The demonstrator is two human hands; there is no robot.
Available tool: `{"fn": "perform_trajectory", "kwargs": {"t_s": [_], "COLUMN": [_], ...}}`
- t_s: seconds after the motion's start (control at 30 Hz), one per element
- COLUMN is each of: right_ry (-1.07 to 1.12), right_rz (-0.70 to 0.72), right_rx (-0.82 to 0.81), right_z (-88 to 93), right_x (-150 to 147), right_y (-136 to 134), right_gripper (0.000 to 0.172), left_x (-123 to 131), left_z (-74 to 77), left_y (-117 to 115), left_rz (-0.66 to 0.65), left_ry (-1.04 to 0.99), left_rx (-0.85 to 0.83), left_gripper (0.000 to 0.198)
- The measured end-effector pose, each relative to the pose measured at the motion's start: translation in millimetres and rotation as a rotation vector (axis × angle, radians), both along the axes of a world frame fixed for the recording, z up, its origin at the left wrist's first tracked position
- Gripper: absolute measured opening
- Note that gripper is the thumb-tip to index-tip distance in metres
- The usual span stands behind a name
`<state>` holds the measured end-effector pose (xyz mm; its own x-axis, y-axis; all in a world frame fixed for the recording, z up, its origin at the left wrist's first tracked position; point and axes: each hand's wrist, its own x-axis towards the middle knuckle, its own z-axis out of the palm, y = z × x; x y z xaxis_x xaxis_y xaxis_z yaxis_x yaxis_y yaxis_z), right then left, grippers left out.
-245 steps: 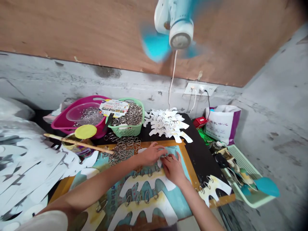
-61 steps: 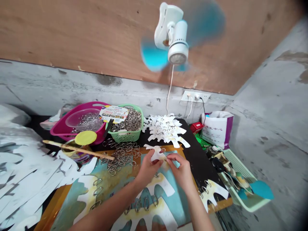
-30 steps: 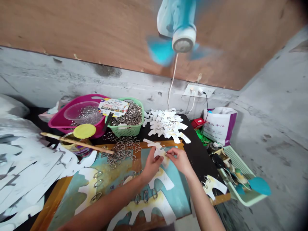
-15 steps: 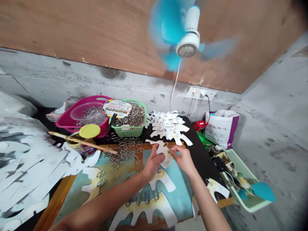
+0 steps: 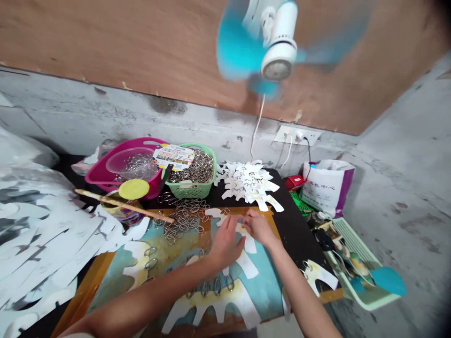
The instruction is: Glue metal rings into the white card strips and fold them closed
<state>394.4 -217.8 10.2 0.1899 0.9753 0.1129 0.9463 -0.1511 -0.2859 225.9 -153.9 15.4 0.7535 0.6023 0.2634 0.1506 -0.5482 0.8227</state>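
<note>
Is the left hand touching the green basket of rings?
Apart: the head view shows loose rings lying between the left hand and the green basket.

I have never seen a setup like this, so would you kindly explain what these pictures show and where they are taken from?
There is no machine here: a person works with two bare hands, seen by one head-worn camera looking forward and down. The left hand lies over a white cut-out, and the right hand is at the same piece; whether the fingers pinch anything is hidden. Nearer on the blue-green sheet lies a second cut-out with metal rings along its yellowish edge. Further back are loose rings, a green basket full of small metal pieces, a pink basket and a pile of white pieces. Above hangs a blue-bladed fan.
</note>
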Motion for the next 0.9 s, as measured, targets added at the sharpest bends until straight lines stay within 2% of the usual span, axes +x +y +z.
{"fn": "perform_trajectory", "kwargs": {"t_s": [0.07,0.17,0.3,0.47,0.6,0.73,0.83,0.9], "right_ry": [-0.044,-0.1,-0.143,-0.159,-0.139,-0.088,-0.077,-0.078], "right_rz": [-0.006,-0.007,-0.009,0.003,0.017,0.021,0.023,0.052], "right_rx": [-0.012,-0.018,-0.006,0.03,0.056,0.064,0.061,0.047], "right_z": [-2.3,-3.9,-9.0,-17.5,-17.1,-6.8,0.5,2.8], "right_x": [0,1,1,-5,-9,0,6,6], "right_y": [-2,-6,-10,-17,-28,-35,-33,-28], "right_gripper": [0.009,0.008,0.011,0.014,0.017,0.012,0.025,0.025], "left_x": [13,34,47,48,49,47,41,38], "left_z": [-6.3,-19.8,-34.4,-39.7,-39.1,-35.3,-32.4,-32.4], "left_y": [19,45,62,66,64,58,52,49], "left_rz": [-0.158,-0.256,-0.311,-0.296,-0.312,-0.315,-0.292,-0.283], "left_ry": [0.119,0.171,0.186,0.194,0.19,0.181,0.161,0.139], "left_rx": [0.224,0.251,0.247,0.25,0.291,0.342,0.391,0.462], "left_gripper": [0.058,0.064,0.051,0.024,0.012,0.012,0.018,0.019]}}
